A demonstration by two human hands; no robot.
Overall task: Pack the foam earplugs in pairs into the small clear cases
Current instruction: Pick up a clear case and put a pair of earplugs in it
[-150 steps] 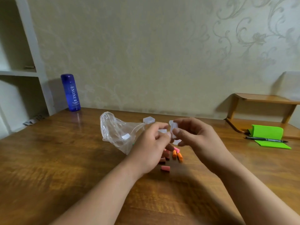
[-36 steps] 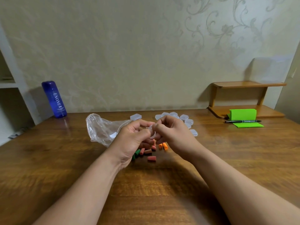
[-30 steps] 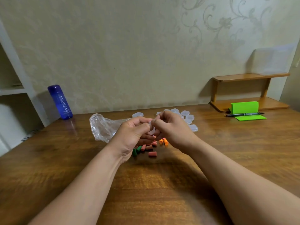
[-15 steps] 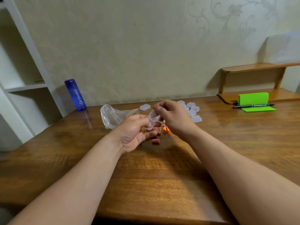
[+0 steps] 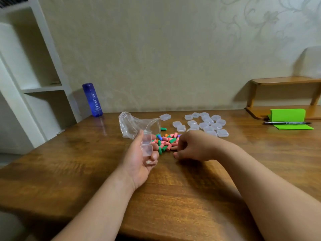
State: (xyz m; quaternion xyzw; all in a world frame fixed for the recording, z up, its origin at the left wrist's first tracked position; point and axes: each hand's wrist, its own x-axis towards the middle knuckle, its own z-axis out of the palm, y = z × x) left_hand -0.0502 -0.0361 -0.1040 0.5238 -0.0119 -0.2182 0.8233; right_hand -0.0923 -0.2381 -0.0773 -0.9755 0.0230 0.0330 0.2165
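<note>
head view: a small clear case (image 5: 146, 145), hinged open, lies in the upturned left hand (image 5: 139, 164), fingers curled round it, over mid tabletop (image 5: 69, 171). pink, green and orange earplugs (image 5: 165, 141) heap just beyond. right hand (image 5: 191, 147), knuckles up, fingers curled down beside the heap; whether it pinches one, cannot tell.

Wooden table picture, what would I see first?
A heap of pink, green and orange foam earplugs brightens the middle of the brown wooden table. The left hand holds an open small clear plastic case beside it. A tall blue bottle stands at the far left by the wall.
</note>
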